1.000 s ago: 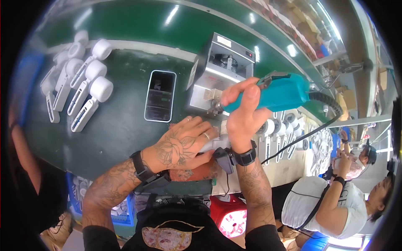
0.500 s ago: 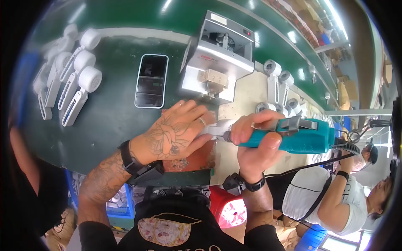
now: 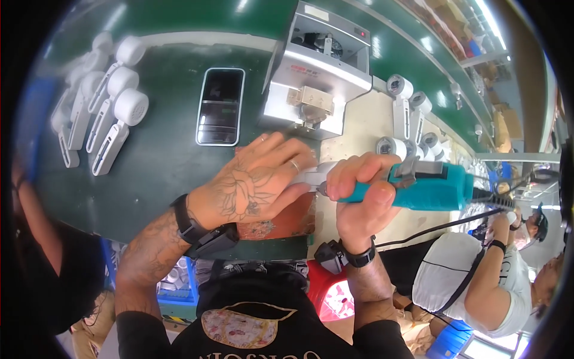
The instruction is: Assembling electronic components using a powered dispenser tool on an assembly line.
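My left hand (image 3: 251,182) is closed around a white plastic part (image 3: 312,178), pinched between thumb and fingers over a reddish-brown board (image 3: 281,222). Most of that part is hidden behind my fingers. In my right hand (image 3: 366,197) lies a teal electric screwdriver (image 3: 435,189), held level, its nose pointing left at the white part. Whether its bit touches a screw cannot be made out. Just beyond my hands stands a grey metal machine (image 3: 317,78) with a brass-coloured fixture (image 3: 313,100) on its front.
Several white round-headed pieces with slotted handles (image 3: 110,143) lie at the left; similar ones (image 3: 402,107) are at the right. A phone (image 3: 220,107) rests on the green table (image 3: 167,173). The screwdriver's cable (image 3: 442,226) trails right. A person (image 3: 496,281) sits at the right.
The whole view has shifted slightly. My right hand has tilted the screwdriver a little, its nose still at the white part. My left hand keeps its hold.
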Demonstrator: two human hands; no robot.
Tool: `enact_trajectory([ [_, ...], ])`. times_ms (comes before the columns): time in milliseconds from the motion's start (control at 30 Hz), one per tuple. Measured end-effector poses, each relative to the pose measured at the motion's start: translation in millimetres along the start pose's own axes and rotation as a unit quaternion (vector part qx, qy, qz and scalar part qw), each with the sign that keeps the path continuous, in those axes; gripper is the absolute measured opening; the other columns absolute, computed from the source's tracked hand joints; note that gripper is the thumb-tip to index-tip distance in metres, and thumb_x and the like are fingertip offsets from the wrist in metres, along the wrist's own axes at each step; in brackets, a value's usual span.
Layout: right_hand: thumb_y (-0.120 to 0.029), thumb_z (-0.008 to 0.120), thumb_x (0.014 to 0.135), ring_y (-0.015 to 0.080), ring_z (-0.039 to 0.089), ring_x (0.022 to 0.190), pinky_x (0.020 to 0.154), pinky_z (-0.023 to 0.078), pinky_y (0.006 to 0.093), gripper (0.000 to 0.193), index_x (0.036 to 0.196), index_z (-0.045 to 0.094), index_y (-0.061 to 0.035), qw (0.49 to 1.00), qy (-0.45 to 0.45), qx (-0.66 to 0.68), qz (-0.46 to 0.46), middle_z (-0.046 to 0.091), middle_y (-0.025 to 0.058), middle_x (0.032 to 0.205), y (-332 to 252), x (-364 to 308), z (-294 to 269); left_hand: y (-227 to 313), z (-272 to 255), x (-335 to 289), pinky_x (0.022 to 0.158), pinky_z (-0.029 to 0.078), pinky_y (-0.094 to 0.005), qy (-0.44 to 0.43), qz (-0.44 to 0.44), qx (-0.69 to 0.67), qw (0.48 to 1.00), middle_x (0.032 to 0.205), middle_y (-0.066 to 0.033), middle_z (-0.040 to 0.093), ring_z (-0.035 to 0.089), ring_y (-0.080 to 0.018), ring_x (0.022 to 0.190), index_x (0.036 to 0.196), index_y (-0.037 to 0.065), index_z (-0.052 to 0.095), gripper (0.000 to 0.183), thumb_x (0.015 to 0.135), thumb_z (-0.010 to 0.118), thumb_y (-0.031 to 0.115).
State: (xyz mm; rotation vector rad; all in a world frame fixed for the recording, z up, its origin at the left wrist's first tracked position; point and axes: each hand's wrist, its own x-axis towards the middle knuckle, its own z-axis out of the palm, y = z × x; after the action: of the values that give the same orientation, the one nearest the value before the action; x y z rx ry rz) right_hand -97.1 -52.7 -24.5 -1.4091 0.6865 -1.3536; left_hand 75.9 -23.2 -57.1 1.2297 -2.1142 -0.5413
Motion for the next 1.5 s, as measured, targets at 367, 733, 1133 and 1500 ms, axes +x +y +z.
enact_trajectory([
  [367, -0.061, 0.060, 0.088, 0.0113, 0.042, 0.048, 0.041, 0.033, 0.0276, 0.053, 0.093, 0.048, -0.0098, 0.993, 0.091, 0.080, 0.010, 0.043, -0.0005, 0.061, -28, -40, 8, 23, 5, -44, 0.088, 0.046, -0.0395, 0.012, 0.108, 0.106, 0.988, 0.116, -0.0059, 0.062, 0.057, -0.0264, 0.098, 0.113, 0.007, 0.065, 0.033, 0.081, 0.067, 0.017],
  [733, -0.065, 0.055, 0.088, 0.0106, 0.042, 0.045, 0.039, 0.034, 0.0235, 0.059, 0.093, 0.042, -0.0076, 0.988, 0.131, 0.018, -0.079, 0.045, 0.0005, 0.062, -39, -72, -47, -23, -82, -120, 0.097, 0.040, -0.0445, 0.205, -0.233, 0.431, 0.848, 0.122, -0.0168, 0.059, 0.055, -0.0371, 0.109, 0.127, 0.004, 0.056, 0.044, 0.084, 0.060, -0.005],
  [1133, -0.063, 0.056, 0.087, 0.0169, 0.052, 0.052, 0.047, 0.044, 0.0292, 0.063, 0.100, 0.044, -0.0025, 0.993, 0.090, 0.007, -0.076, 0.051, 0.0051, 0.067, -55, -93, -76, 73, 138, 127, 0.073, 0.051, -0.0412, -0.046, 0.111, 0.045, 0.992, 0.092, -0.0139, 0.060, 0.062, -0.0294, 0.081, 0.124, 0.005, 0.059, 0.045, 0.094, 0.056, 0.038],
  [1500, -0.059, 0.063, 0.085, 0.0177, 0.054, 0.056, 0.051, 0.045, 0.0301, 0.066, 0.106, 0.044, 0.0007, 0.996, 0.084, 0.018, -0.024, 0.053, 0.0077, 0.067, -44, -84, -84, 62, 54, 71, 0.075, 0.051, -0.0448, -0.027, 0.048, 0.132, 0.990, 0.092, -0.0142, 0.059, 0.060, -0.0309, 0.093, 0.111, 0.004, 0.059, 0.038, 0.079, 0.067, 0.021],
])
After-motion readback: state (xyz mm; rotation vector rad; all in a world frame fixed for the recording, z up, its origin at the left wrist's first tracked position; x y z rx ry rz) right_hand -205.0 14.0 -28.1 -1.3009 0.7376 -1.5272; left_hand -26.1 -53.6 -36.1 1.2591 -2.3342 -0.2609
